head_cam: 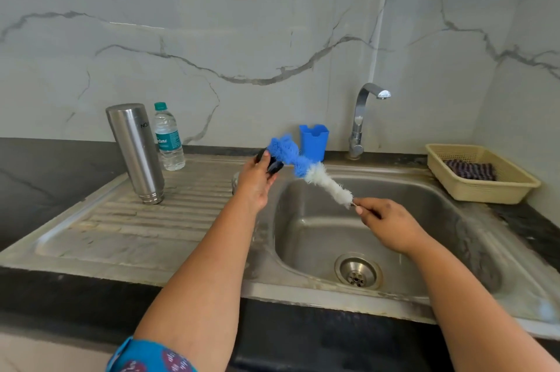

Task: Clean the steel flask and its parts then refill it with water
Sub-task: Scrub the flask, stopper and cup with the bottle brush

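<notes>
L hand [256, 182] grip round black cap [270, 163], R hand [391, 224] pinching brush [306, 170] handle (blue bristle tip on cap).

The steel flask [136, 152] stands upside down, slightly tilted, well left of the left hand [256, 183], which grips a small black cap [270, 163]. The blue-and-white bottle brush [309, 171], held by the right hand [386, 224], touches that cap.
</notes>
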Tool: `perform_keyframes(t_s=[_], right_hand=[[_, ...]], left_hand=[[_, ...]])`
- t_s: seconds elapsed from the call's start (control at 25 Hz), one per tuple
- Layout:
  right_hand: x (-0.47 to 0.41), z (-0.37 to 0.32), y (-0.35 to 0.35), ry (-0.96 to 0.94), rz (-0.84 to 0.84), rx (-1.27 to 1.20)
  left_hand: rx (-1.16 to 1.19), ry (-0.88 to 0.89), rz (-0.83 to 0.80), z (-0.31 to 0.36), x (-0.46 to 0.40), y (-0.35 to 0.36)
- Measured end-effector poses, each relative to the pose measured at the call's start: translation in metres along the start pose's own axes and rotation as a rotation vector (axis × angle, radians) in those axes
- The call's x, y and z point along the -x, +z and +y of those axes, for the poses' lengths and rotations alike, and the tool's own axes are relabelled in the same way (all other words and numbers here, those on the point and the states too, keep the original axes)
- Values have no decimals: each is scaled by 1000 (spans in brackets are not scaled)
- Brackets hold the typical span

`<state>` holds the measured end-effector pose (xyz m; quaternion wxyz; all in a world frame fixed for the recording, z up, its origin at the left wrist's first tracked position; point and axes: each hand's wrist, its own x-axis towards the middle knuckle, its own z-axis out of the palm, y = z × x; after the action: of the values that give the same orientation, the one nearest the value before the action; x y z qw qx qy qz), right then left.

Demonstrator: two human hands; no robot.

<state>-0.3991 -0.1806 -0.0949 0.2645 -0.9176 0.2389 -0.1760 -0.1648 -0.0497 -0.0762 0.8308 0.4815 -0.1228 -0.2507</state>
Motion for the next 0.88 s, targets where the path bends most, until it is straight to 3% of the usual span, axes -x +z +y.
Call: perform_keyframes(t_s=[0.2,0.48,0.72,0.88], right_hand=[[0,2,-1,51,72,13],[7,2,-5,123,165,-154],[-1,-7,2,67,124,-97],[0,-2,0,46,100,-94]], left_hand=[[-70,92,-20,3,4,-4],[-116,132,-11,2,5,-10],[-180,81,-127,-7,9,3],[-100,121,-60,-2,2,-1]])
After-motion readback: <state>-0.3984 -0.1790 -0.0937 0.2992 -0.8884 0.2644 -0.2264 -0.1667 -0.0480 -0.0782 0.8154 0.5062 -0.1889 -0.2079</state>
